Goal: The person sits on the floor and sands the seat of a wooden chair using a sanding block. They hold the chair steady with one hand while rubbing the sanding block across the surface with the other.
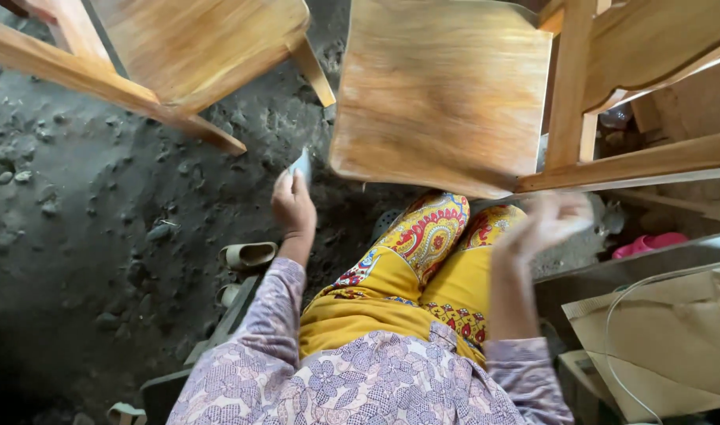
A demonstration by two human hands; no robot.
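I sit above a dirt floor with a varnished wooden chair seat [443,90] in front of my knees. My left hand [292,203] is raised near the seat's front left corner and pinches a small grey sheet, likely sandpaper [301,165]. My right hand [545,224] is blurred with motion just under the seat's front right edge; whether it holds anything is not clear. My lap is covered by yellow patterned cloth [423,260].
A second wooden chair [195,55] stands at upper left, and more wooden frames [643,55] at right. Pale sandals [247,254] lie on the lumpy dark ground [84,236]. Cardboard [667,338] with a white cord and a pink object [651,242] sit at right.
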